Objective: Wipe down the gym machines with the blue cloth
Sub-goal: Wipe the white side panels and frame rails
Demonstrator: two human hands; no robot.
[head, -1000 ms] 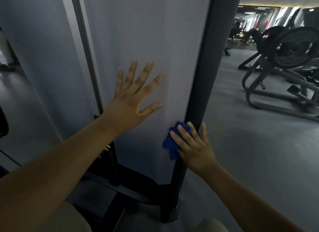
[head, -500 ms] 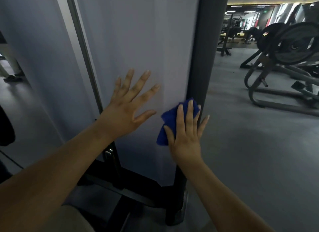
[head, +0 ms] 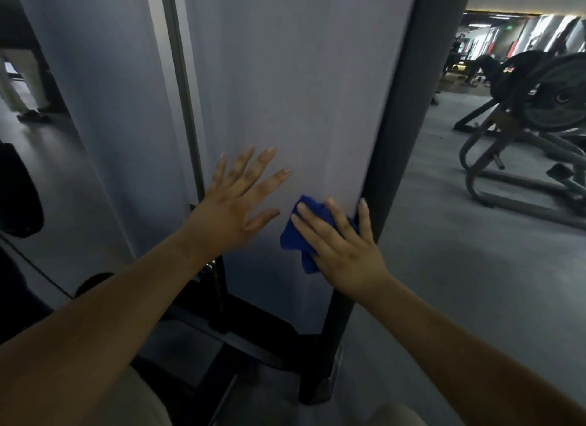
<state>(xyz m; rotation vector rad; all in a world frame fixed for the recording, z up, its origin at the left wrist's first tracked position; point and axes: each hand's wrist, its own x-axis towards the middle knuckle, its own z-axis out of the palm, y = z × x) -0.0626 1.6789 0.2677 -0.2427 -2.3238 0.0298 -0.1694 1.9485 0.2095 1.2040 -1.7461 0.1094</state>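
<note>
The person is pressing the blue cloth (head: pixel 294 237) against the machine's pale panel (head: pixel 285 92) with the right hand (head: pixel 344 251), fingers lying straight over it rather than curling round it. The cloth is sitting low on the panel, just beside the dark upright post (head: pixel 396 140), at 3 o'clock from the left hand (head: pixel 234 203). That hand is resting open on the panel, fingers spread. A plate-loaded machine (head: pixel 536 124) is standing well apart at 2 o'clock.

1 head-worn view, facing forward and down.
Close to the pale machine panel (head: pixel 285 92); forearms (head: pixel 126 314) enter from 7 and 5 o'clock, gym floor (head: pixel 475 267) recedes toward 2 o'clock.
</note>
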